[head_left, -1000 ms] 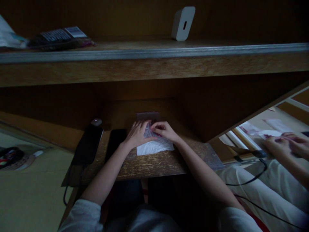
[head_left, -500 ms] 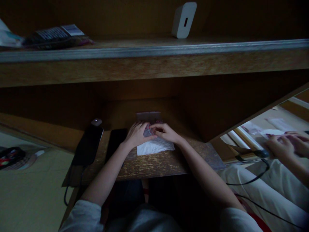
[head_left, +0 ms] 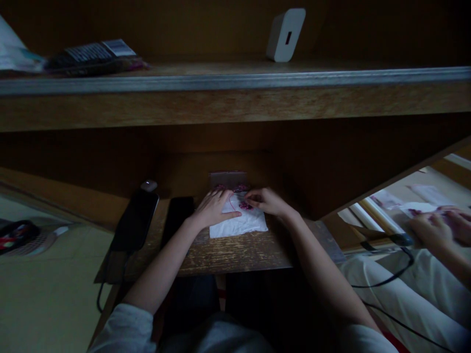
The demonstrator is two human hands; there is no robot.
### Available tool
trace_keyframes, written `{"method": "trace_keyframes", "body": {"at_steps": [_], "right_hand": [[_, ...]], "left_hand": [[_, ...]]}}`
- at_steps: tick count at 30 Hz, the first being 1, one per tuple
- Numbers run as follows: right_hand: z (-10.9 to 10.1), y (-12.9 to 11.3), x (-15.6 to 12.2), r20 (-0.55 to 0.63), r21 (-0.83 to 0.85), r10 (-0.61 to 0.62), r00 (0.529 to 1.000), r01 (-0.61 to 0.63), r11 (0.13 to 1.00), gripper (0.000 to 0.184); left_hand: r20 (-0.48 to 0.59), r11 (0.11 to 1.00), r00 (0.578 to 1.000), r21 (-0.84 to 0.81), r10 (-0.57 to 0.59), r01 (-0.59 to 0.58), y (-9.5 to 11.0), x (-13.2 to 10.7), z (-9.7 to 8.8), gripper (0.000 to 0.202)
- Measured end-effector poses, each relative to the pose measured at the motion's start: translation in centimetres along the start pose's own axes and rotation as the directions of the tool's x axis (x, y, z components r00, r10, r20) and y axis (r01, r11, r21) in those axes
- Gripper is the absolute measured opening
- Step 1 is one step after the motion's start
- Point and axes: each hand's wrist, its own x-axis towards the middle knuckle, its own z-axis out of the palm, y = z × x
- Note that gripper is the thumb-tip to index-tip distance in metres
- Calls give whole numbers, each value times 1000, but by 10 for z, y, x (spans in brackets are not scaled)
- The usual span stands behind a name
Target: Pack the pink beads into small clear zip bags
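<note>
A white sheet of thin paper or cloth (head_left: pixel 235 226), creased, lies on the worn wooden board under both hands. On it is a small cluster of dark pink pieces (head_left: pixel 245 205), too small to name. My left hand (head_left: pixel 214 208) rests palm down on the sheet's left part, fingers stretched and thumb apart. A thin curved red line (head_left: pixel 231 202) shows beside its fingers; whether it is thread or a bag edge I cannot tell. My right hand (head_left: pixel 268 201) is closed in a pinch beside the cluster. Behind the hands lies a clear flat bag (head_left: pixel 228 177), with more pink pieces (head_left: pixel 241 187) near it.
Left of the sheet lie a dark phone (head_left: pixel 176 215), another black device (head_left: pixel 134 220) with a cable, and a small white case (head_left: pixel 148 185). Overhead, a shelf edge (head_left: pixel 235 81) carries a white box (head_left: pixel 286 35) and a dark packet (head_left: pixel 91 56). At right, another person's hands (head_left: pixel 434 228) work.
My right hand has moved right, away from my left. The clear, reddish-edged item between my hands is no longer seen there; the pink cluster on the sheet now shows.
</note>
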Motion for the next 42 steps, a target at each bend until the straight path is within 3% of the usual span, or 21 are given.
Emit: {"method": "trace_keyframes", "body": {"at_steps": [3,9,23,27,34,39,42], "right_hand": [[4,-4,3,46,-73,2,999,1,997,22],[6,-8,3,3,-155,77,997,-75,985,18],[9,-10,5,-16,-148,105,994,-107,983,15],[9,-9,5,-40,-80,73,997,-76,994,13],[16,-19,6,-121,362,-23,992,66,930,25],[16,-17,5,-127,351,-17,992,61,934,28],[10,-8,4,-83,263,-3,997,25,964,25]], "left_hand": [[2,999,1000,48,-19,19,1,0,0,58],[26,995,998,86,-49,47,4,0,-3,62],[95,997,994,46,-63,58,1,-2,7,67],[117,998,991,26,-64,61,1,-2,6,65],[133,997,989,-13,-71,73,1,-1,5,61],[125,997,990,-27,-72,76,0,-1,5,59],[119,997,991,-42,-59,65,-1,-1,5,58]]}}
